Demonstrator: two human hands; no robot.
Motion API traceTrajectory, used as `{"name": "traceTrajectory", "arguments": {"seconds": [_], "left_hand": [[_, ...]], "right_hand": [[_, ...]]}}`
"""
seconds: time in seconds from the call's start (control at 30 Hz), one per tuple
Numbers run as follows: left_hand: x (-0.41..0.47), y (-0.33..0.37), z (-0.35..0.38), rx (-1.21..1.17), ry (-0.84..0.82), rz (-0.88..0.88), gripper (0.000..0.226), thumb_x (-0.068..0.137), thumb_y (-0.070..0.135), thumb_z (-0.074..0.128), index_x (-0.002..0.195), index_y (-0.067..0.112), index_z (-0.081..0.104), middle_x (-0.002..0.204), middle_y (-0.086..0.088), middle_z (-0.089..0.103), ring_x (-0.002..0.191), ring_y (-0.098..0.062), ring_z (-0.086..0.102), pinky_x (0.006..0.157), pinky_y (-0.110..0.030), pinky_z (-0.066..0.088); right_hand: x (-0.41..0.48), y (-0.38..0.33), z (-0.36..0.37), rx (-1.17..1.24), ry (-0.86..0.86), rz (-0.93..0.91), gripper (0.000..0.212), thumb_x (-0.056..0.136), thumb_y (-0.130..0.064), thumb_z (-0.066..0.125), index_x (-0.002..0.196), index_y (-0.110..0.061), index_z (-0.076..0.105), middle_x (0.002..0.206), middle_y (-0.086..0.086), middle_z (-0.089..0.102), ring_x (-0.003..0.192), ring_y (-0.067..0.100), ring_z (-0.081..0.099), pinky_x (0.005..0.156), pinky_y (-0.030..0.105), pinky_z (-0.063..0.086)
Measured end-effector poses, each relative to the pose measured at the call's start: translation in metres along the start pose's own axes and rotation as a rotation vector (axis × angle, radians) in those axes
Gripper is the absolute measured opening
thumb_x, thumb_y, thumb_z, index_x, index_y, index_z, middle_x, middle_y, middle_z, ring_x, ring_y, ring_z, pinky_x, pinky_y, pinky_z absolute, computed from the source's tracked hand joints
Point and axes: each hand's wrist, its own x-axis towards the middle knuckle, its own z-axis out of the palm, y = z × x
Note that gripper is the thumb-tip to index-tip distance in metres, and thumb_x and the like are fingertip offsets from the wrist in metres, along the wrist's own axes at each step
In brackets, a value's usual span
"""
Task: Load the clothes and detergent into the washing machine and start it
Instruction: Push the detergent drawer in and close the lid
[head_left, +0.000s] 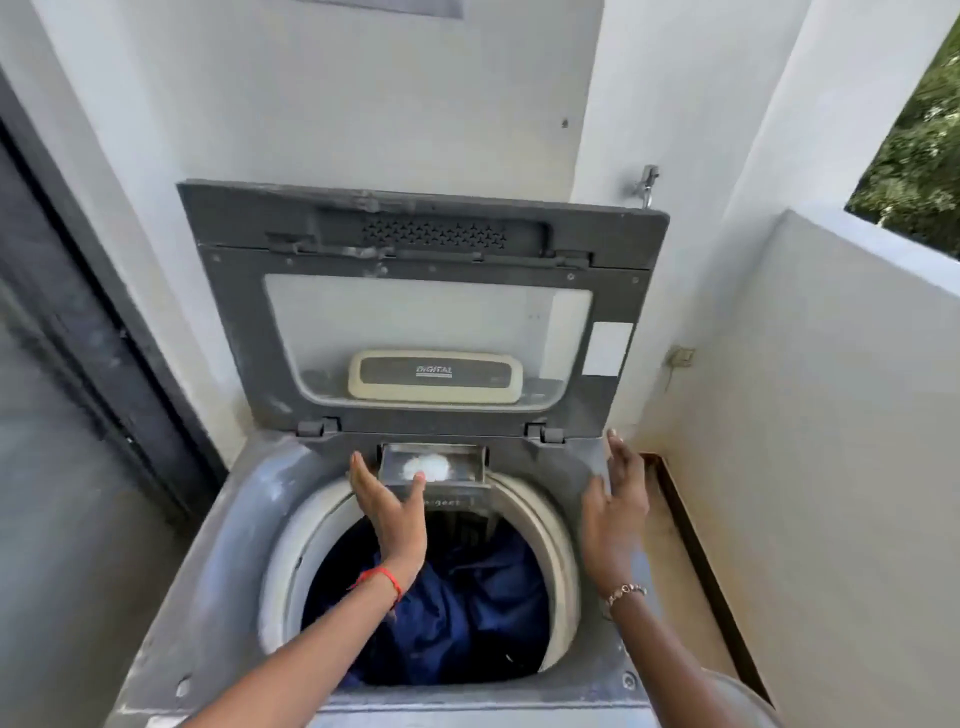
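Observation:
A grey top-loading washing machine (218, 561) stands below me with its lid (415, 306) raised upright against the wall. Dark blue clothes (467, 608) lie in the drum. At the back rim a small detergent drawer (434, 467) sits pulled out, with white powder (427, 466) in it. My left hand (389, 512) reaches over the drum, fingers spread, thumb tip against the drawer's front edge, holding nothing. My right hand (615, 506) is open over the machine's right rear corner, fingertips near the lid's lower right edge.
White walls close in behind and on the right, with a low parapet (831, 332) at right. A tap (647, 182) projects from the wall above the lid. A dark door frame (78, 312) runs along the left. A wall socket (681, 356) sits at right.

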Motion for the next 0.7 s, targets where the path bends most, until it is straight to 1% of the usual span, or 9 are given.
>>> {"name": "traceTrajectory", "arguments": {"seconds": [0.1,0.17,0.27,0.33,0.37,0.43,0.5,0.57,0.7], "left_hand": [[0.025,-0.017,-0.027,-0.063,0.016,-0.306,0.085,0.092,0.025,0.057,0.15,0.008,-0.003,0.159,-0.008,-0.004,0.146,-0.018,-0.001,0.116,-0.03,0.004],[0.042,-0.028,-0.033,-0.126,-0.036,-0.439,0.088,0.09,0.034,0.059,0.15,0.007,0.0,0.158,-0.011,0.008,0.145,-0.024,0.012,0.117,-0.037,0.014],[0.059,-0.036,-0.033,-0.249,-0.12,-0.583,0.078,0.078,0.05,0.065,0.138,0.008,0.037,0.143,-0.012,0.043,0.125,-0.029,0.045,0.106,-0.043,0.034],[0.064,-0.033,-0.029,-0.354,-0.18,-0.628,0.045,0.085,0.04,0.064,0.114,0.006,0.057,0.128,-0.014,0.055,0.111,-0.029,0.054,0.096,-0.043,0.04],[0.069,-0.036,-0.026,-0.388,-0.189,-0.65,0.039,0.088,0.034,0.063,0.114,0.005,0.058,0.132,-0.015,0.053,0.116,-0.032,0.051,0.098,-0.046,0.04],[0.074,-0.039,-0.021,-0.456,-0.199,-0.696,0.035,0.087,0.03,0.064,0.113,0.007,0.059,0.124,-0.011,0.056,0.12,-0.032,0.048,0.106,-0.05,0.036],[0.081,-0.046,-0.018,-0.512,-0.2,-0.736,0.02,0.086,0.026,0.067,0.093,0.01,0.059,0.093,-0.006,0.054,0.099,-0.028,0.05,0.107,-0.051,0.036],[0.085,-0.053,-0.017,-0.541,-0.169,-0.778,0.02,0.083,0.021,0.07,0.079,0.01,0.054,0.076,-0.002,0.044,0.087,-0.025,0.044,0.104,-0.051,0.04],[0.087,-0.062,-0.019,-0.592,-0.142,-0.782,0.023,0.078,0.014,0.074,0.074,0.012,0.051,0.074,0.001,0.045,0.076,-0.019,0.047,0.096,-0.045,0.048]], "right_hand": [[-0.026,0.013,0.039,-0.035,-0.053,0.124,0.036,0.091,0.004,0.046,0.126,-0.002,0.05,0.132,0.009,0.053,0.124,0.018,0.048,0.096,0.016,0.037],[-0.034,0.021,0.057,-0.04,-0.093,0.254,0.033,0.092,-0.002,0.049,0.125,0.0,0.051,0.13,0.013,0.055,0.123,0.023,0.049,0.101,0.023,0.038],[-0.035,0.039,0.076,-0.046,-0.234,0.461,0.046,0.089,-0.026,0.059,0.128,-0.003,0.05,0.131,0.012,0.055,0.122,0.023,0.05,0.109,0.038,0.036],[-0.03,0.057,0.082,-0.011,-0.304,0.592,0.068,0.076,-0.052,0.065,0.128,-0.01,0.052,0.133,0.005,0.055,0.123,0.019,0.05,0.107,0.045,0.038],[-0.026,0.062,0.086,0.035,-0.321,0.665,0.074,0.074,-0.056,0.066,0.131,-0.011,0.05,0.136,0.004,0.052,0.125,0.02,0.048,0.106,0.045,0.039],[-0.02,0.062,0.092,0.115,-0.333,0.78,0.068,0.084,-0.043,0.063,0.137,-0.006,0.043,0.143,0.01,0.043,0.131,0.027,0.041,0.103,0.046,0.041],[-0.014,0.066,0.095,0.182,-0.325,0.848,0.058,0.088,-0.03,0.061,0.136,-0.001,0.043,0.142,0.017,0.042,0.132,0.035,0.038,0.102,0.048,0.041],[-0.009,0.07,0.1,0.243,-0.318,0.891,0.051,0.088,-0.025,0.063,0.13,0.001,0.049,0.138,0.016,0.046,0.128,0.038,0.042,0.098,0.045,0.045],[-0.001,0.076,0.112,0.28,-0.228,0.936,0.046,0.086,-0.017,0.066,0.121,0.01,0.054,0.098,0.009,0.056,0.095,0.028,0.055,0.092,0.039,0.049]]}}
